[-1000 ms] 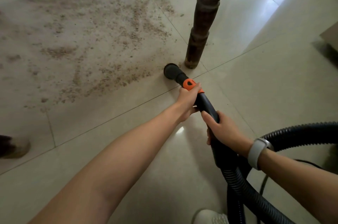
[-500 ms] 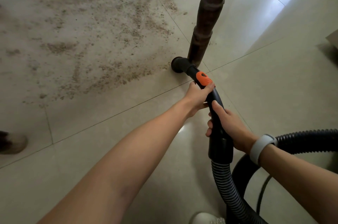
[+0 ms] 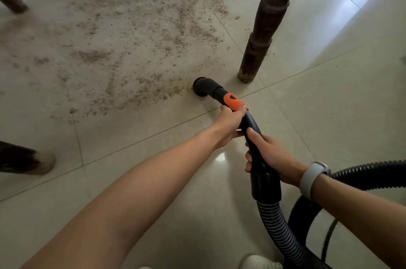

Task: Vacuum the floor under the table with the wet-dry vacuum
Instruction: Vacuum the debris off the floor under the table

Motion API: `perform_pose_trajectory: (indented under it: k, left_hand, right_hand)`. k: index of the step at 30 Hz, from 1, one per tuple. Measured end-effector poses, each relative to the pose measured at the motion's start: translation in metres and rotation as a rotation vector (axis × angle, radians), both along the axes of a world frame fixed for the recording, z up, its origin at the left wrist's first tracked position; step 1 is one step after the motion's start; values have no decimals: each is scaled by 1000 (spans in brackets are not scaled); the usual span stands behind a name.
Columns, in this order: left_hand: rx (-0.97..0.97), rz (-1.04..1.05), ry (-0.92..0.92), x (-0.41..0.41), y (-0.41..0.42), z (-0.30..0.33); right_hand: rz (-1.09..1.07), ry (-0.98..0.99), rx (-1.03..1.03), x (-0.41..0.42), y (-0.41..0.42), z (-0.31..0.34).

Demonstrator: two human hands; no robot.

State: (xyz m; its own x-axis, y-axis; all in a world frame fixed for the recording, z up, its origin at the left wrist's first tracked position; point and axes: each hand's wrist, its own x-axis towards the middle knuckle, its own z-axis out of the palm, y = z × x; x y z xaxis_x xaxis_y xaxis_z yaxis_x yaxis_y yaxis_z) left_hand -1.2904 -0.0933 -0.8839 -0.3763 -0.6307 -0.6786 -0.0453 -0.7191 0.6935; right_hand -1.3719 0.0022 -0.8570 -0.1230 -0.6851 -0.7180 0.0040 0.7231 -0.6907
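Soft daylight from upper right glares on floor (image 3: 362, 0); wide-angle edges bend.

Left hand (image 3: 230, 122) and right hand (image 3: 267, 154) both grip, arms extended.

Both forearms are bare, with no sleeves reaching into view. The left hand (image 3: 230, 122) wears nothing: no ring, no band. Just behind the right hand (image 3: 272, 156), the wrist carries a pale grey wristband (image 3: 312, 177) with a rounded, metal-edged case, probably a smartwatch or fitness tracker. At the bottom edge shows the toe of a light-coloured shoe (image 3: 259, 262).
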Motion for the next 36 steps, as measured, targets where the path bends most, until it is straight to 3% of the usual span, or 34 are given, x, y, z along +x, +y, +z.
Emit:
perform_pose_trajectory:
  k: [10,21,30,36]
  left_hand:
    - [62,162,39,63,24,-3]
    - [-22,448,-137,109,24,-13]
    - [77,225,87,43,28,1]
    - [51,164,35,20,1,6]
  right_hand:
    - [219,57,-37,43,11,-2]
    - [437,193,-135,91,-13,-6]
    - [246,435,-99,38,9,1]
    - [164,330,-92,24,-13,4]
